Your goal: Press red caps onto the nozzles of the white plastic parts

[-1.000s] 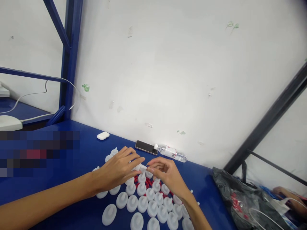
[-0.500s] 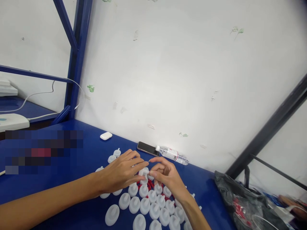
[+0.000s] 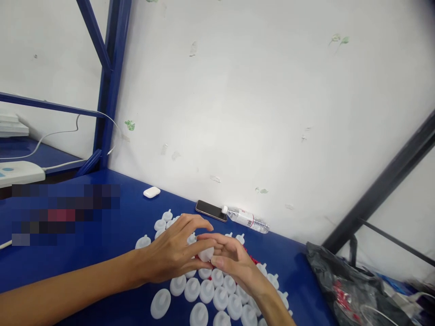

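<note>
Between my two hands, above the table, is a translucent white plastic nozzle cap (image 3: 206,254). My left hand (image 3: 171,249) grips it from the left between thumb and fingers, with the index finger raised. On the other side my right hand (image 3: 239,262) has its thumb at the cap's edge and its fingers curled behind it. Below and around both hands stand many similar white caps (image 3: 220,298), most with a small spout pointing up. Small red pieces (image 3: 253,259) lie among them, partly covered by my right hand.
A black phone (image 3: 210,211) and a clear water bottle (image 3: 245,218) lie along the wall. Left of them is a small white case (image 3: 152,192). At the right edge sits a dark plastic bag (image 3: 326,267); a blue metal post (image 3: 113,86) rises at the back left.
The held cap has turned so its rounded side shows. My right hand has opened out and moved closer round the cap, and my left fingers have shifted on it.
</note>
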Demonstrator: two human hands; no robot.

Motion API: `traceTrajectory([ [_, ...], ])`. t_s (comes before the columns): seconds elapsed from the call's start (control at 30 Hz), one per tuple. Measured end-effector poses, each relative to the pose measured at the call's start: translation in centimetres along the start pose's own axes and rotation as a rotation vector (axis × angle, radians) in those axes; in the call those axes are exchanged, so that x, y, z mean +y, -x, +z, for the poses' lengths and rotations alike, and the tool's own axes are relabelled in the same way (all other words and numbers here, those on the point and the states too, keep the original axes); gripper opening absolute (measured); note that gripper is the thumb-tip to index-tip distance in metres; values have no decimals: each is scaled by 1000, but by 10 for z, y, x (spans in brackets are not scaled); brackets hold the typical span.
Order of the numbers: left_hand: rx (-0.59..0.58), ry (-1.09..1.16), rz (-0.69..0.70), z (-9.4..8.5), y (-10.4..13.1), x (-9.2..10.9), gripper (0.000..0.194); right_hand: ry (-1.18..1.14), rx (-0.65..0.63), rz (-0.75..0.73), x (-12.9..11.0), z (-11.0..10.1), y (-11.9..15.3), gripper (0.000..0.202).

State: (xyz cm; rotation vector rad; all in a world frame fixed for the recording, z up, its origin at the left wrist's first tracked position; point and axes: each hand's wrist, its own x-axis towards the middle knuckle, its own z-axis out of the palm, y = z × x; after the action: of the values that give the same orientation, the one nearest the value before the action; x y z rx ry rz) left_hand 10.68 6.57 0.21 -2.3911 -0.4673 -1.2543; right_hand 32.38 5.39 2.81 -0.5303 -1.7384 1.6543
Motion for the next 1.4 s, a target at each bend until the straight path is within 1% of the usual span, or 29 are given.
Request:
traceTrajectory([
  [0.1, -1, 16, 12, 0, -1, 2, 35, 26, 22, -25, 6, -3, -2, 39],
  [0.17, -4, 29, 17, 0, -2, 4, 38, 47, 25, -41, 10, -5, -3, 40],
  [0.27, -20, 63, 13, 1, -2, 5, 35, 80, 39, -58, 12, -5, -2, 40],
  [0.47, -9, 101, 14, 0, -4, 7, 32, 168, 101, -62, 9, 0, 1, 37],
  [0.6, 1, 101, -5, 0, -5, 8, 32, 183, 83, -56, 3, 2, 0, 42],
  [0.67, 10, 66, -12, 0, -7, 5, 28, 182, 80, -62, -1, 1, -1, 47],
  [0.73, 17, 15, -26, -2, -8, -5, 25, 236, 129, -88, -5, -2, -1, 49],
  [0.8, -5, -40, -92, -5, -8, -22, 26, 400, 266, -113, -7, -8, -1, 45],
  [0.83, -43, -73, -179, -7, -8, -34, 26, 538, 361, -120, -8, -13, -1, 42],
  [0.9, -67, -124, -329, -10, -4, -60, 27, 823, 543, -119, -7, -25, 1, 39],
  [0.93, -80, -147, -402, -10, -1, -73, 29, 944, 613, -119, -6, -32, 2, 38],
  [1.0, -128, -176, -554, -11, 8, -97, 31, 1100, 698, -123, -3, -46, 5, 35],
  [1.1, -247, -175, -792, -8, 24, -121, 26, 1231, 744, -115, -1, -62, 9, 32],
  [1.2, -398, -128, -951, -3, 39, -133, 25, 1316, 747, -63, -1, -74, 11, 31],
  [1.3, -499, -92, -1022, 0, 48, -138, 29, 1360, 729, 15, -3, -86, 14, 30],
  [1.4, -527, -82, -1035, 1, 48, -137, 34, 1384, 696, 105, -3, -97, 19, 28],
])
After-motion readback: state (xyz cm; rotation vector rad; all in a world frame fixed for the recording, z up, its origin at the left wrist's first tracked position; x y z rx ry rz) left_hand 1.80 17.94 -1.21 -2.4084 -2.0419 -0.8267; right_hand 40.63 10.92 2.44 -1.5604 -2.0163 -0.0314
